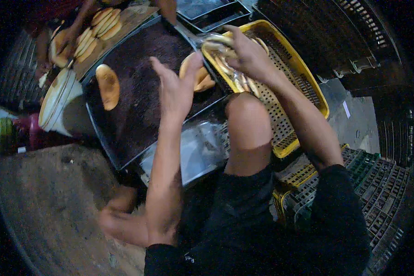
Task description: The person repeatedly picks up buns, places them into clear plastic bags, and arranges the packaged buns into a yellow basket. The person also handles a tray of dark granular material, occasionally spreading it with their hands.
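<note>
My left hand (177, 81) is over the dark tray (138, 69), thumb and fingers spread, holding nothing. Just behind its fingers, at the tray's right side, lie a few bread pieces (204, 82). Another oblong bread roll (108, 87) lies alone at the tray's left. My right hand (246, 55) is over the left part of the yellow plastic basket (296, 51), its fingers apart and blurred. Below and beside it lie bread rolls in clear plastic bags (227, 70); the hand does not appear to grip them.
Another person's hands (67, 43) are at the upper left, near filled or sliced rolls (105, 22) on a board. A whitish bucket (60, 100) stands left of the tray. Clear plastic bags (200, 151) lie near my knee (249, 114). Crates (376, 186) stand at the lower right.
</note>
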Demonstrator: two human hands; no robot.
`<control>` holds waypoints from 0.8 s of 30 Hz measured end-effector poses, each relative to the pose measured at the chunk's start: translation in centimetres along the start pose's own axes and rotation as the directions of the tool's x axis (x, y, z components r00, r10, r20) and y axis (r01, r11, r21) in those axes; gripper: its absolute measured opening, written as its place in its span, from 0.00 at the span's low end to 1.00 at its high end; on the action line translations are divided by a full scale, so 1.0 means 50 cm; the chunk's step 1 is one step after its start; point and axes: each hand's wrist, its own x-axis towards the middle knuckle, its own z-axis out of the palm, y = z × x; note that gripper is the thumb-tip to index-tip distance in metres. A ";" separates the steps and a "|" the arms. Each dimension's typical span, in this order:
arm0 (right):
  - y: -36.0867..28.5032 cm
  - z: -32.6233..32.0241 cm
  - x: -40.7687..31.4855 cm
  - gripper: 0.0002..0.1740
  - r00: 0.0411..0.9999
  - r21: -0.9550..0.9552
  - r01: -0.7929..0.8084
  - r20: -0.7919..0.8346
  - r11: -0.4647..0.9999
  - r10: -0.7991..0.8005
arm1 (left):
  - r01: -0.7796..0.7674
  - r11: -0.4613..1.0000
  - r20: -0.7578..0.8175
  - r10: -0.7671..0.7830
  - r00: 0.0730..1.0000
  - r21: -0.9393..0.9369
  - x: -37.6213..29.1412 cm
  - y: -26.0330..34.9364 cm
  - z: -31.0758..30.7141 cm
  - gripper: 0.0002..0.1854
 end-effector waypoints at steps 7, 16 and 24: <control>0.558 0.086 -0.074 0.53 0.655 0.283 -0.684 -0.165 0.672 0.737 | -0.031 0.549 0.409 -0.584 0.701 0.835 -0.169 -0.152 -0.168 0.36; 0.369 -0.096 0.271 0.38 0.959 0.197 -0.102 -0.242 0.975 0.150 | 0.248 0.543 0.349 -0.763 0.544 0.802 -0.245 -0.243 -0.191 0.31; -0.194 -0.035 -0.142 0.18 0.723 0.283 0.296 0.558 0.912 -0.408 | -0.039 0.952 0.248 -0.039 0.968 0.303 -0.272 -0.075 -0.138 0.18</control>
